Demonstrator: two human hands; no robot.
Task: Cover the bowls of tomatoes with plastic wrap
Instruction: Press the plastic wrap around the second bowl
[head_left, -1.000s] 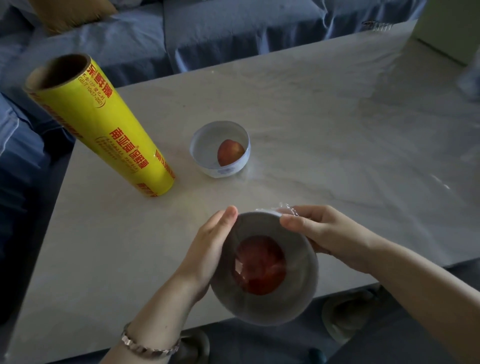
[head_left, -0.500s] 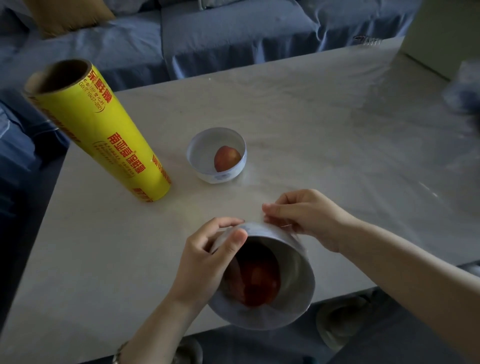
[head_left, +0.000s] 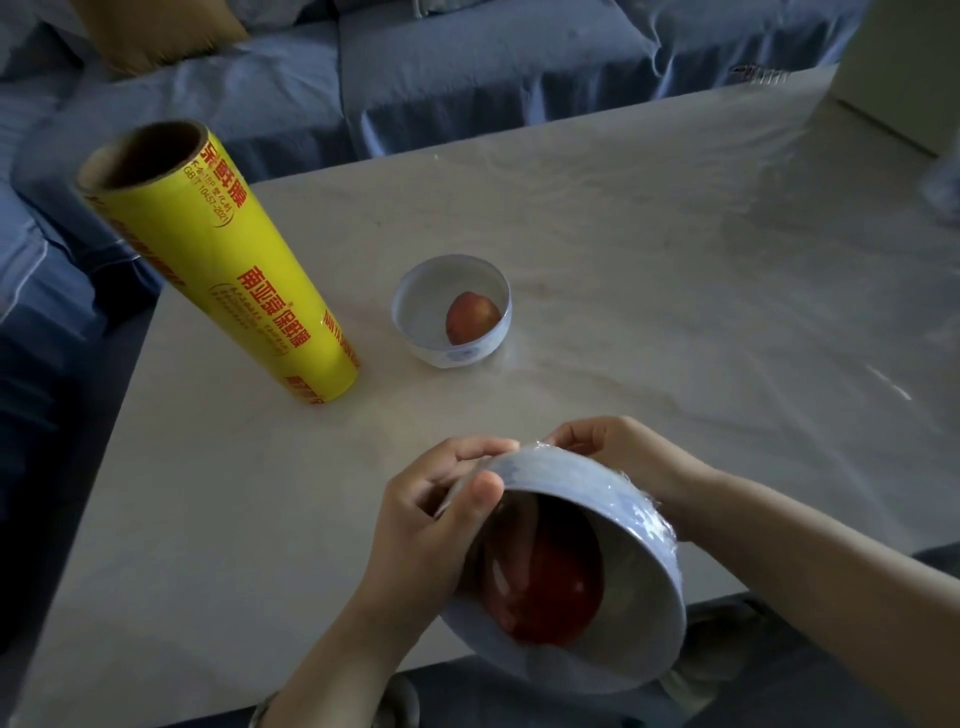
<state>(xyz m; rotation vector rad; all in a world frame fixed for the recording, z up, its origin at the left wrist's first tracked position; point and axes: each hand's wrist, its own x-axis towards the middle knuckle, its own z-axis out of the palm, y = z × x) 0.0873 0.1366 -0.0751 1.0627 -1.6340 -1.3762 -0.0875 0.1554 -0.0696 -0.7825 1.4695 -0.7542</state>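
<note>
I hold a white bowl (head_left: 628, 525) tipped towards me over the table's near edge, its mouth facing me. Clear plastic wrap is stretched over the mouth and down the outside wall. A red tomato (head_left: 545, 587) shows through the film inside it. My left hand (head_left: 431, 525) grips the bowl's left rim, thumb pressed on the film. My right hand (head_left: 618, 457) is behind the bowl's upper wall, fingers on the wrap there. A second white bowl (head_left: 415, 306) with one tomato (head_left: 471, 325) stands uncovered mid-table. A yellow roll of plastic wrap (head_left: 223, 270) stands upright to its left.
The pale stone table (head_left: 675, 260) has its left edge near the roll and its near edge under my hands. A blue sofa (head_left: 467, 67) with an ochre cushion (head_left: 156, 31) runs behind. A pale box (head_left: 904, 67) sits at the far right corner.
The bowl has tipped further, its mouth now turned more to my left. Both hands slid along the rim and wall, pressing the film down.
</note>
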